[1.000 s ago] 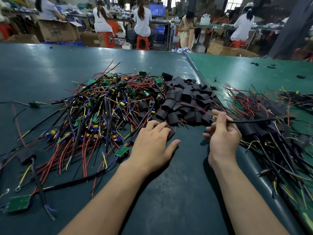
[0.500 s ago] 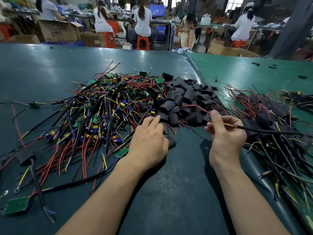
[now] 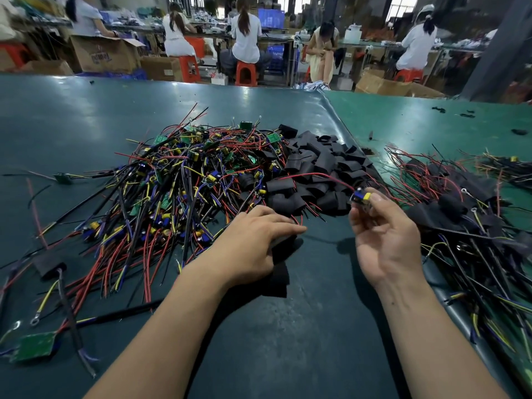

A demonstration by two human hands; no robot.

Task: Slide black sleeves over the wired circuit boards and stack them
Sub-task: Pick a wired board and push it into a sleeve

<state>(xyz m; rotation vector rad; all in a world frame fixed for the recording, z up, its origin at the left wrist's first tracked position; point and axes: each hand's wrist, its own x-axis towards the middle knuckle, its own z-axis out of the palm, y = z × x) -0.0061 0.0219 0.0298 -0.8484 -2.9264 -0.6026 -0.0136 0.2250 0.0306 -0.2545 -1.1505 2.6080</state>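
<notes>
- my right grip (image 3: 383, 226) is palm-up above the worktop (image 3: 302, 341), its thumb and fingertips pinching a small wired circuit board (image 3: 361, 197) with blue and yellow parts.
- the board sits at my fingertips, its far end pointing up and left toward the piles; i cannot tell its long axis, it is too small and partly covered.
- a red wire (image 3: 316, 177) runs from the board up and left, arching over the heap of black sleeves (image 3: 322, 168).
- my left grip (image 3: 253, 243) lies palm-down, fingers reaching right and resting on a black sleeve (image 3: 277, 279) that lies on the worktop beneath the hand; whether they clasp it i cannot tell.
- left of the sleeve heap lies a tangled pile of bare wired boards (image 3: 178, 191).
- to the right of my right hand lies a stack of sleeved boards (image 3: 460, 211), wires fanning outward.
</notes>
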